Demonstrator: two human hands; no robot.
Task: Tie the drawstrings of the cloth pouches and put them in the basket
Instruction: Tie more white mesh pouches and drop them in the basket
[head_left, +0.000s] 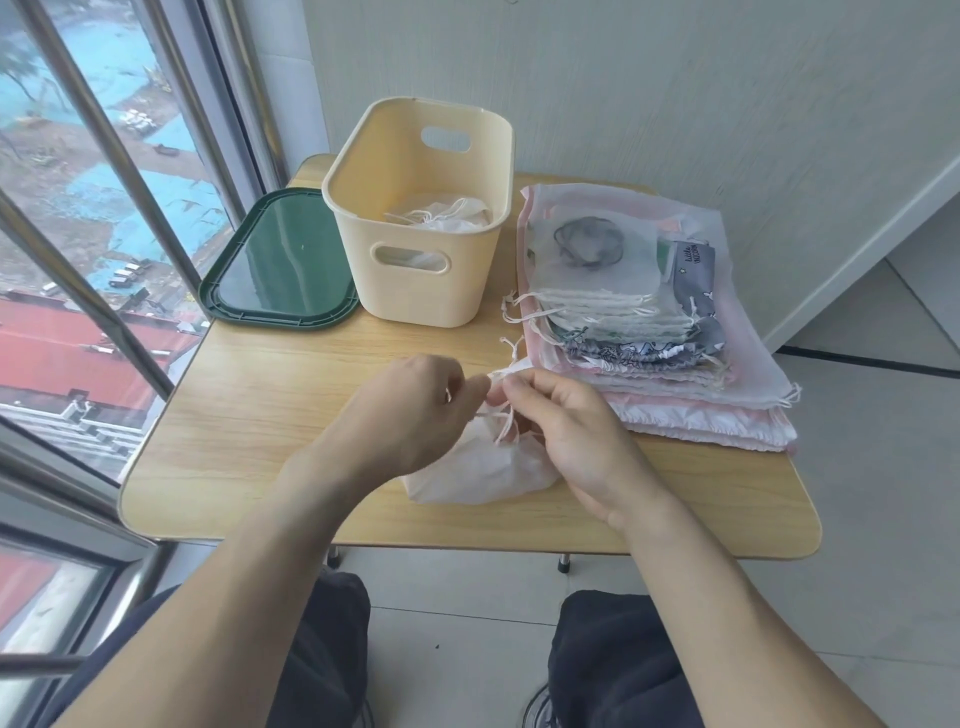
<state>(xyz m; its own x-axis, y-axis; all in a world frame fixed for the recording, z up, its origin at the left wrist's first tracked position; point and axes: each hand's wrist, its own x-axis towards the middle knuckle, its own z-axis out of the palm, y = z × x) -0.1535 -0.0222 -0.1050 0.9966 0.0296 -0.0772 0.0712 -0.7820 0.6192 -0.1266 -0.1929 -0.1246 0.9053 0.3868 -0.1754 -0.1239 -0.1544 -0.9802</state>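
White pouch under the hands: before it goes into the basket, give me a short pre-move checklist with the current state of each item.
1. Both hands on the drawstrings: ok; left hand and right hand pinch them.
2. Knot finished: cannot tell; the fingers hide it.
3. White pouch resting on the table: ok.
4. Basket open, with room: ok; one white pouch lies at its bottom.
5. Way to the basket free: ok; the green lid lies left of it.
6. Stack of untied pouches remaining: ok, on the right.

left hand (410, 410) pinching, right hand (566, 431) pinching, fingertips nearly meeting
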